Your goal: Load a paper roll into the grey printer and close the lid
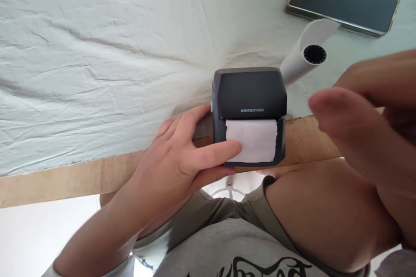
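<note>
A small dark label printer (249, 91) stands at the table's near edge, with a strip of white paper (255, 140) hanging out of its front slot. My left hand (182, 151) is wrapped round the printer's left side, its thumb lying across the front at the paper's lower left corner. Close to the camera on the right, my right hand (360, 125) hovers blurred, fingers loosely apart and holding nothing, just right of the printer.
A white paper roll (303, 57) with a black core lies behind the printer to the right. A dark phone (342, 4) lies face up at the far right. A wrinkled white cloth (97, 52) covers the table; its wooden edge (65, 179) shows.
</note>
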